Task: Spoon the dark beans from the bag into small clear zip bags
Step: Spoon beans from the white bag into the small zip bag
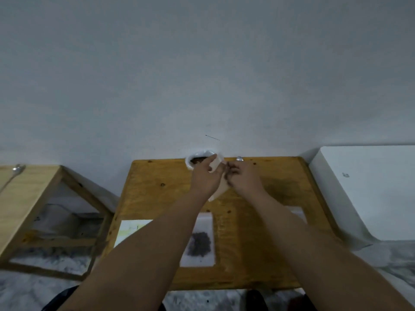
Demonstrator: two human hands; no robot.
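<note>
At the far edge of the wooden table (258, 254), against the wall, stands a white bag (190, 158) rolled open with dark beans inside. Just in front of it, my left hand (205, 179) holds a small clear zip bag (221, 187) by its top, and the bag hangs down between my two hands. My right hand (243, 179) grips a metal spoon (239, 158) whose end sticks up behind the fingers; the hand touches the bag's mouth. Nearer to me, a filled zip bag (199, 243) with a dark heap of beans lies flat on the table.
A sheet of paper (132, 230) lies at the table's left front, and another flat clear bag (297, 213) shows beside my right forearm. A white box (370, 189) stands to the right. A lighter wooden stand (33, 198) with a spoon (15, 172) on it is to the left.
</note>
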